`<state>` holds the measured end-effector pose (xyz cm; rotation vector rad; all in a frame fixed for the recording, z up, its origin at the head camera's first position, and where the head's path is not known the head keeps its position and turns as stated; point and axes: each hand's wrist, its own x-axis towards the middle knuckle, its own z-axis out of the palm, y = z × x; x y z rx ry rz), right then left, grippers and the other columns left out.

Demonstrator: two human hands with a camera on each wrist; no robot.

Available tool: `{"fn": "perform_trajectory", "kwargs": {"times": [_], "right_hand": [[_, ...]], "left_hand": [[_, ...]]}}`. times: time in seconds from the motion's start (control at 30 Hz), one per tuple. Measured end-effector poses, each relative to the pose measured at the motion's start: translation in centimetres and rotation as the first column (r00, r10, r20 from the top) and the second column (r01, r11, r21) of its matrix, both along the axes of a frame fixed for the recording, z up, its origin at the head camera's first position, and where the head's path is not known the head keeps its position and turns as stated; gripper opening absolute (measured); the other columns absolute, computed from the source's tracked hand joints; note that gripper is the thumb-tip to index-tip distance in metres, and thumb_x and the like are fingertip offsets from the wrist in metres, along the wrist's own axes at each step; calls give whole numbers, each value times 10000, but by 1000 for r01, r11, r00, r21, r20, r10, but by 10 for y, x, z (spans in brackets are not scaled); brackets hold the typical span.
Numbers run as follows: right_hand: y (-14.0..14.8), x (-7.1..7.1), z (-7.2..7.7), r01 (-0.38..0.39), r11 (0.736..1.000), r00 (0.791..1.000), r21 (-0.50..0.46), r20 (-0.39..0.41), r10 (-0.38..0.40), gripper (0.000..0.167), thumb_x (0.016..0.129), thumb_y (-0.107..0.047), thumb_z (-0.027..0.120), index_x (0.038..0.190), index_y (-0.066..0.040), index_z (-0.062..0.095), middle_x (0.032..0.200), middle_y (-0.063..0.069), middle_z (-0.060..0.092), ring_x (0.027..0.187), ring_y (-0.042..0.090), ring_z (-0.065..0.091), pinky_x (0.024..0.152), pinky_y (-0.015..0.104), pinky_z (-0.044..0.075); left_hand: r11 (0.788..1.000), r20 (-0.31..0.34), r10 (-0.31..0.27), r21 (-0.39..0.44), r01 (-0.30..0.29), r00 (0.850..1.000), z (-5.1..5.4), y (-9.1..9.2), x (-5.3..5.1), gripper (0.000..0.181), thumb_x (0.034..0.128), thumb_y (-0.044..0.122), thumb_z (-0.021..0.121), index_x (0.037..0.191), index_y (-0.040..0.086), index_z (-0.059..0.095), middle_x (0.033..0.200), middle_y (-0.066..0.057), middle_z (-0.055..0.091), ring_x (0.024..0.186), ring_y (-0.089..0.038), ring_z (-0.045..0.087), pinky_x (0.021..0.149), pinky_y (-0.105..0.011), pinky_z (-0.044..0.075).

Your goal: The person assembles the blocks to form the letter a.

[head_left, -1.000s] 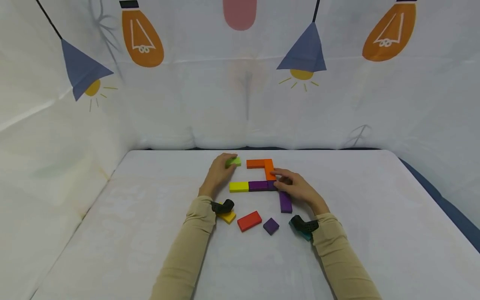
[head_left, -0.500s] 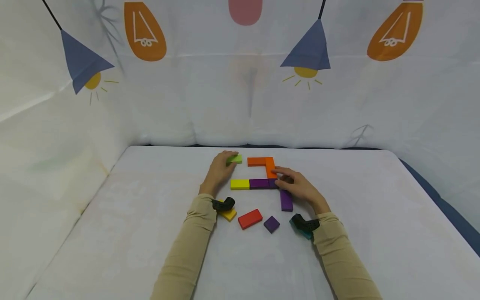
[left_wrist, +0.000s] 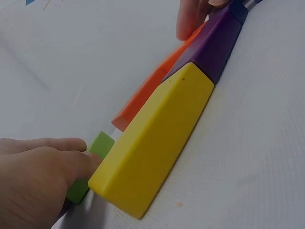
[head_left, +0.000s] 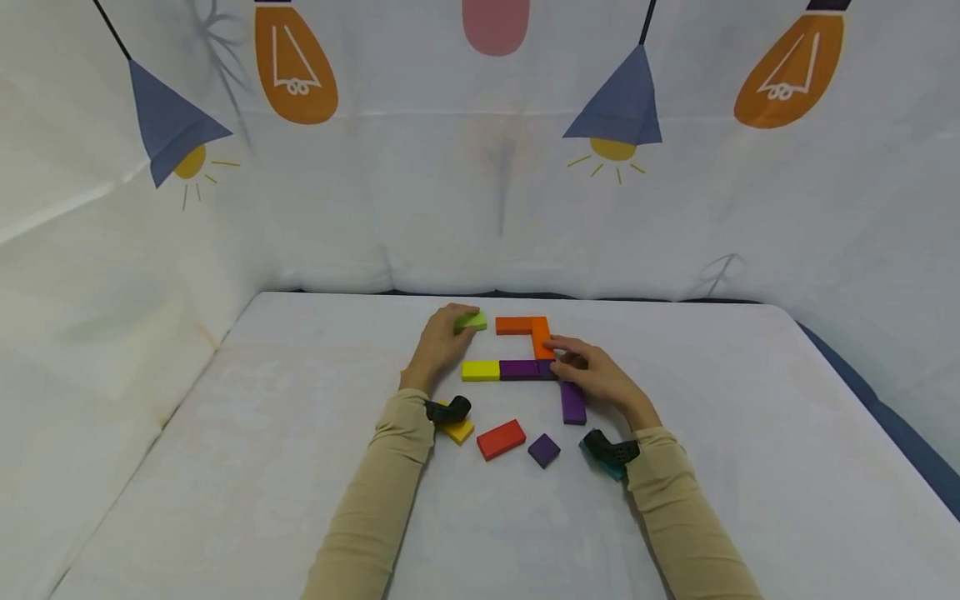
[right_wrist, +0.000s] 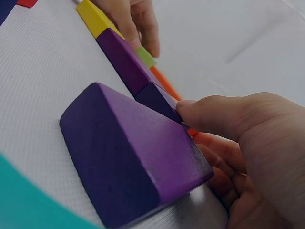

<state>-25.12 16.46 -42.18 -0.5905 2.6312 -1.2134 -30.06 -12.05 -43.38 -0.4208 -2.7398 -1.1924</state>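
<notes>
My left hand (head_left: 441, 343) pinches a light green block (head_left: 474, 321) between thumb and fingers, just left of two orange blocks (head_left: 514, 326) joined in a corner. The thumb of my right hand (head_left: 596, 371) touches the end of a small dark purple block (right_wrist: 156, 101). Its forefinger rests by the upright orange block (head_left: 541, 337), and the other fingers are loosely bent. Below the orange pair, a yellow block (head_left: 480, 371) and a purple block (head_left: 518, 370) run in line with the dark purple one. Another purple block (head_left: 573, 403) stands lengthwise under the row's right end.
Nearer on the white table (head_left: 247, 467) lie a red block (head_left: 501, 439), a small purple block (head_left: 544, 451), a deeper yellow block (head_left: 459, 430) partly under the left wrist camera, and a teal block (head_left: 611, 471) partly under the right one. A printed cloth (head_left: 435, 200) hangs behind.
The head view has shifted slightly. My left hand has edged the green block a little to the right, toward the orange pair. The right hand stays in place.
</notes>
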Motion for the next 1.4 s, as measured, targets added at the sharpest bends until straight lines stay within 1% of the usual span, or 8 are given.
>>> {"fn": "perform_trajectory", "kwargs": {"times": [0.2, 0.47, 0.7, 0.97, 1.4], "right_hand": [[-1, 1, 0, -2, 1000, 1000, -6, 4, 2, 479, 943, -285, 568, 1392, -151, 470, 1378, 127, 502, 1091, 277, 522, 941, 440, 445], [1, -1, -3, 2, 1000, 1000, -1, 3, -2, 476, 943, -303, 569, 1389, -168, 474, 1384, 122, 498, 1097, 274, 522, 947, 447, 444], [0, 0, -2, 2, 1000, 1000, 2, 8, -2, 471, 944, -288, 569, 1390, -168, 473, 1379, 126, 503, 1093, 274, 527, 944, 450, 449], [0, 0, -3, 5, 1000, 1000, 4, 3, -5, 476, 945, -295, 566, 1393, -167, 469, 1436, 106, 452, 1130, 283, 517, 969, 469, 435], [0, 0, -2, 19, 1000, 1000, 20, 16, -19, 468, 944, -310, 563, 1388, -191, 475, 1441, 103, 443, 1128, 282, 505, 979, 478, 433]], "left_hand": [[999, 0, -25, 35, 25, 1000, -1, -1, 0, 356, 928, 144, 582, 1283, 124, 583, 1309, -71, 559, 1241, -242, 495, 1087, -415, 361], [999, 21, -34, 41, 33, 999, -2, 0, -1, 356, 927, 163, 594, 1282, 149, 586, 1308, -64, 562, 1241, -224, 499, 1098, -391, 352], [998, 50, -41, 43, 39, 998, -1, 0, 0, 352, 923, 154, 597, 1275, 150, 593, 1310, -53, 564, 1257, -216, 491, 1104, -385, 347], [998, 39, -58, 39, 57, 998, -2, 0, -1, 346, 915, 156, 609, 1261, 156, 603, 1303, -49, 571, 1258, -210, 492, 1103, -382, 352], [998, 27, -61, 28, 60, 998, 0, 1, 1, 325, 903, 137, 628, 1227, 131, 627, 1274, -59, 597, 1234, -222, 513, 1083, -386, 376]]}}
